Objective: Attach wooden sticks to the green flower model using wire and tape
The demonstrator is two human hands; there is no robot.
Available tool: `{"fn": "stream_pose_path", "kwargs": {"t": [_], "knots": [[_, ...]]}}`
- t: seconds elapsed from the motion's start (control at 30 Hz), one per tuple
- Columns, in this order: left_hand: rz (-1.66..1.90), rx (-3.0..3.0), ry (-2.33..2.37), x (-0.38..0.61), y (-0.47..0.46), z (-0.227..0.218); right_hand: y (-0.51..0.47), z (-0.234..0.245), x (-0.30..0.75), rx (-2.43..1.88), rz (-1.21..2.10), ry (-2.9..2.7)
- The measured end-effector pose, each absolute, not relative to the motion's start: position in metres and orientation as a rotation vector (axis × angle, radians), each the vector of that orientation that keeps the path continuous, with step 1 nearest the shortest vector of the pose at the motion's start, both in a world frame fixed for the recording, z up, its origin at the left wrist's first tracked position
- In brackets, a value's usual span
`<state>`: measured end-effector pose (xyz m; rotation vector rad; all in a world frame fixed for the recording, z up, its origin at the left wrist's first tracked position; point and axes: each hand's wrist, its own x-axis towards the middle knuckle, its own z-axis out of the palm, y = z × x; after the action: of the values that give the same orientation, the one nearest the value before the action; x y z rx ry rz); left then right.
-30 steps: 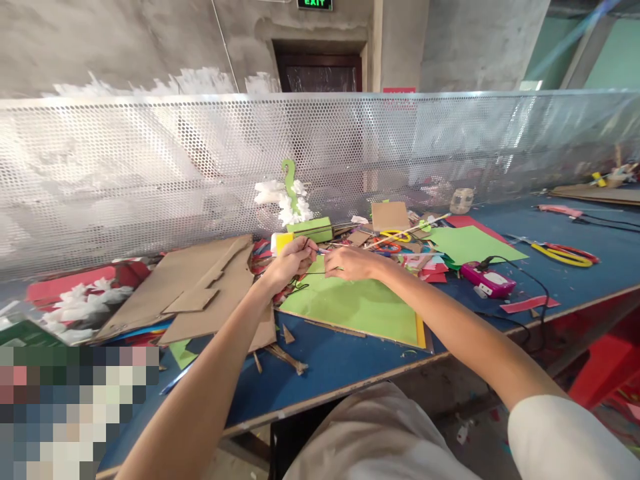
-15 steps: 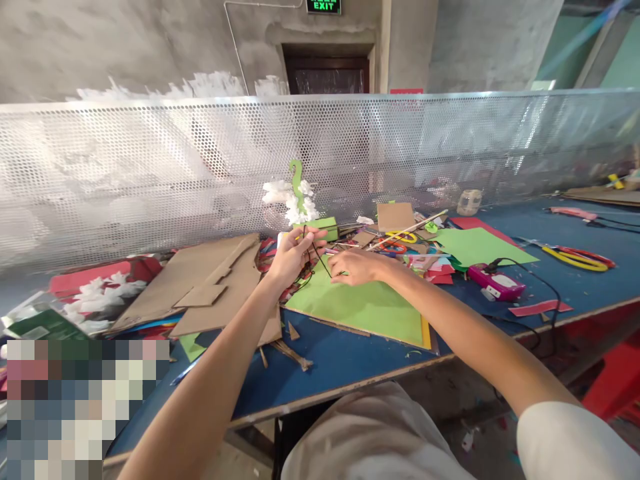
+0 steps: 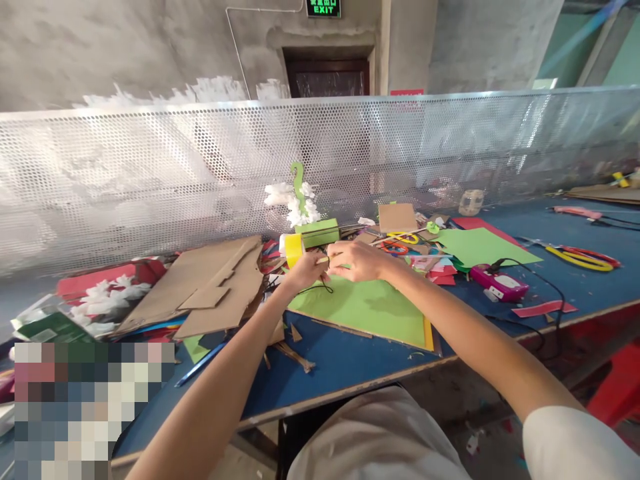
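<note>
Thin stick (image 3: 323, 259): pale, short, only its tip shows between the two hands. It is held just above the far edge of the green sheet (image 3: 370, 308).
Left hand (image 3: 306, 271): fingers closed, pinching the stick.
Right hand (image 3: 357, 260): fingers curled shut on the same stick, touching the left hand.
Black thread (image 3: 324, 291): fine, looped, hanging under the left hand onto the sheet.
Green sheet: flat, matte paper on a yellow-edged board.
Left of it lie cardboard pieces (image 3: 215, 287), brown with cut steps. Just beyond the hands are a yellow tape roll (image 3: 292, 249) and a green box (image 3: 318, 233).
To the right sits a pink device (image 3: 498, 282) with a black cable.
Worktop (image 3: 345, 367): blue, scuffed and littered with scraps, backed by a perforated metal screen (image 3: 150, 180).
Behind that is a bare concrete wall (image 3: 125, 47).
</note>
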<state>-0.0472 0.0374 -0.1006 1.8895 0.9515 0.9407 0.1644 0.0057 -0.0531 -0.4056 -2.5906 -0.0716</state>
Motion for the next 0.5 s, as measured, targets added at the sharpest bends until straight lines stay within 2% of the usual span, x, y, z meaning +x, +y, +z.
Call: {"fn": "stream_pose_path", "kwargs": {"t": [0.27,0.5], "knots": [[0.633,2.372,0.873,-0.039,0.011,-0.09,0.022,-0.053,0.179,-0.746,-0.358,-2.373],[0.766,2.696,0.9,-0.039,-0.017,-0.063,0.032,-0.062,0.186,-0.864,-0.443,-2.576]]}}
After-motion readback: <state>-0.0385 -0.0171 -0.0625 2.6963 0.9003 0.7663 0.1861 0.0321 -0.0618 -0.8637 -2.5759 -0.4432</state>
